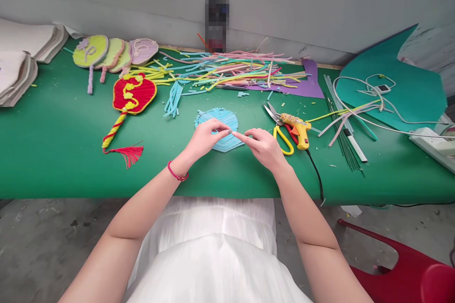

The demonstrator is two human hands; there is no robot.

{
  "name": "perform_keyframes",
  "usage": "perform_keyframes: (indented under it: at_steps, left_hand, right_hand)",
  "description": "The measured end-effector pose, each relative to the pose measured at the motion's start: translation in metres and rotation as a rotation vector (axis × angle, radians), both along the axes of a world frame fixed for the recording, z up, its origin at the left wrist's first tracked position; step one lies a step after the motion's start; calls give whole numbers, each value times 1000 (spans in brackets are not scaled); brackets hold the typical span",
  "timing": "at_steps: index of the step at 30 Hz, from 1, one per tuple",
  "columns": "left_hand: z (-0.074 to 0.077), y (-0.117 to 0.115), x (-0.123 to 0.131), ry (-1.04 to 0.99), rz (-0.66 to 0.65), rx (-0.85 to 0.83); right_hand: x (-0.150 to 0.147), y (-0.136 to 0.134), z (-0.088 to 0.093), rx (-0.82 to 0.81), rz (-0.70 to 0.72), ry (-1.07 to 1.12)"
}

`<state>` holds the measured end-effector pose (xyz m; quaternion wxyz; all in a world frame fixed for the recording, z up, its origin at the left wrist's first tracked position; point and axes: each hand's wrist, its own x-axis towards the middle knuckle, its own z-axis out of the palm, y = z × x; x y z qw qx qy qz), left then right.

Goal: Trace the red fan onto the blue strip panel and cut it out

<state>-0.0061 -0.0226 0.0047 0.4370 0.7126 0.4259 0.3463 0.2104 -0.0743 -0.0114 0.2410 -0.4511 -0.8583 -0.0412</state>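
Observation:
A light blue fan-shaped piece (217,120) wound from blue strips lies flat on the green table (53,137) in front of me. My left hand (204,139) rests on its near edge, with thumb and fingers pinched together on a blue strip. From the right, my right hand (263,147) reaches in with its fingers pressed together, the fingertips touching the piece's right edge near the left hand. A red cord bracelet (177,173) circles my left wrist.
A yellow glue gun (298,129) and yellow-handled scissors (280,130) lie right of my hands. Several coloured strips (231,71) are heaped at the back. A red fan with tassel (133,97), pastel fans (110,52), teal sheet (398,85), cables and power strip (432,144) surround them. A red chair (408,265) stands lower right.

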Motion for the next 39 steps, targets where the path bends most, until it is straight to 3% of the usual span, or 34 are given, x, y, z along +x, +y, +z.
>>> perform_keyframes:
  at_steps: [16,24,30,39]
  left_hand:
    - [-9,4,-3,38,-78,77]
    - [-15,12,-3,-7,-139,-40]
    - [-13,13,-2,-15,-103,28]
    - [-23,15,-2,-8,-86,128]
  right_hand:
    - [2,-2,4,8,23,-98]
    - [7,5,1,20,58,-161]
    - [10,14,5,15,81,-165]
    - [6,20,0,1,57,-140]
